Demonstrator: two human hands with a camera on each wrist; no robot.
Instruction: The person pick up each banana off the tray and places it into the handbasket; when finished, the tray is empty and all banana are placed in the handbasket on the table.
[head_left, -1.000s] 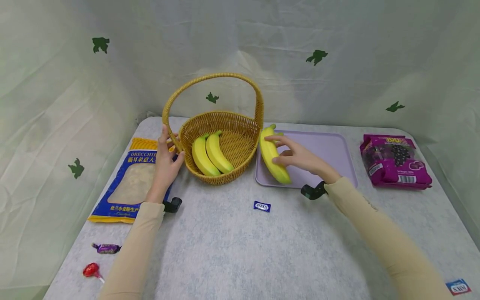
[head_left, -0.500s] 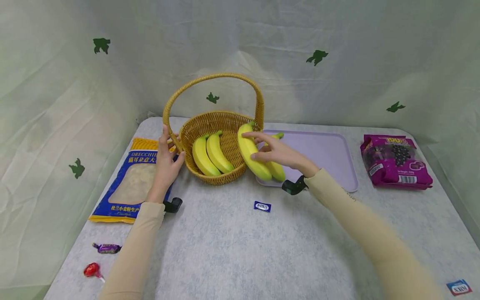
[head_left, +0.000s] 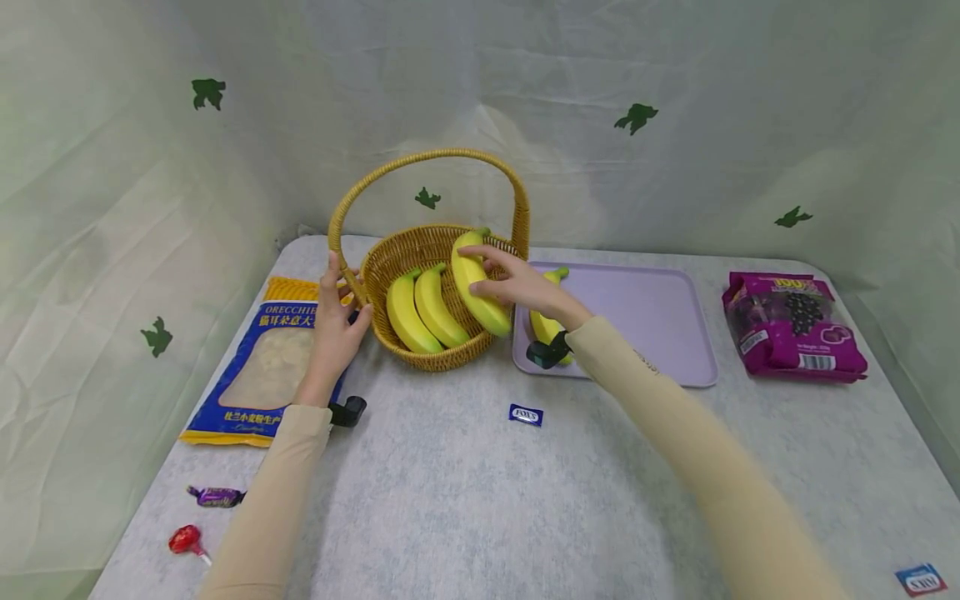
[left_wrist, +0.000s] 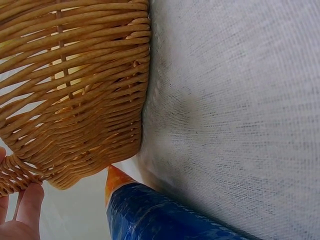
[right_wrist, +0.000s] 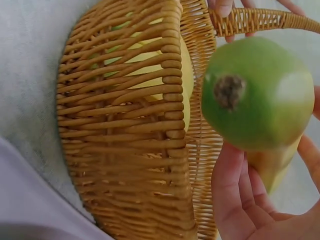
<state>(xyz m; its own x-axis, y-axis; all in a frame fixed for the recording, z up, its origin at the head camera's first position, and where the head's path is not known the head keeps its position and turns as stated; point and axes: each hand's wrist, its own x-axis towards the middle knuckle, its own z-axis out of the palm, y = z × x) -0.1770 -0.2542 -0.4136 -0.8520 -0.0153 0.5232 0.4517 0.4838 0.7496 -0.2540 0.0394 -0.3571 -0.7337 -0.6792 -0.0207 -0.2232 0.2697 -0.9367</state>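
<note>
A wicker basket with a tall arched handle stands at the back of the table, two bananas lying side by side inside it. My left hand grips the base of its handle on the left side; the left wrist view shows the thumb against the weave. Over the right part of the basket, my right hand holds another banana between thumb and fingers, stem pointing away. Its green tip faces the right wrist camera. One more banana lies on the lilac tray, partly hidden by my right wrist.
A blue and yellow pasta bag lies left of the basket. Far right is a purple grape-candy bag. Small sweets lie about: a blue wrapped candy, a purple one, a red lollipop and a blue-red packet.
My right hand has carried the banana left from above the tray to over the basket, uncovering the banana on the tray. My left hand has stayed on the handle.
</note>
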